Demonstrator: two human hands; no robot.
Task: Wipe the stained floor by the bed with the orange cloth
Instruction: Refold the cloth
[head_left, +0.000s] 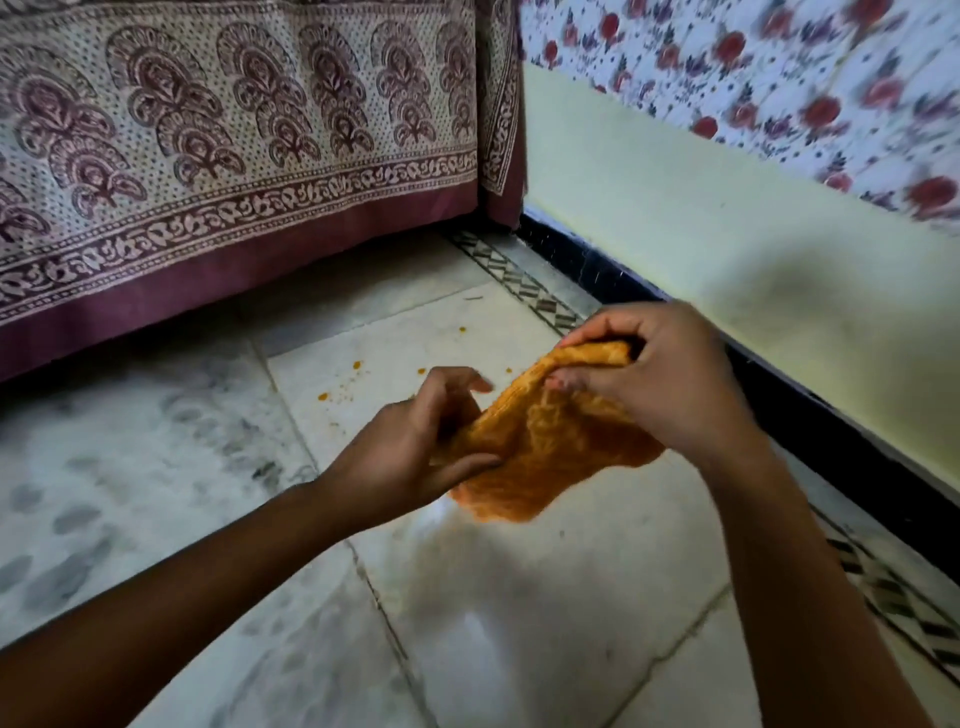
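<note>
Head view: left hand (415, 447) and right hand (660, 384) pinch orange cloth (545, 452), bunched between both grips.

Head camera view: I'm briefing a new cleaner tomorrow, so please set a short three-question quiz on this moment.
1. True or false: the orange cloth lies on the floor with no hand on it.
2. The orange spots lie: A) on the floor tile beyond the hands; B) on a sleeve; C) in a bucket.
3. Which pinches the cloth's upper edge, the left hand or the right hand?

Key: 1 false, both hands hold it; 2 A; 3 the right hand.
</note>
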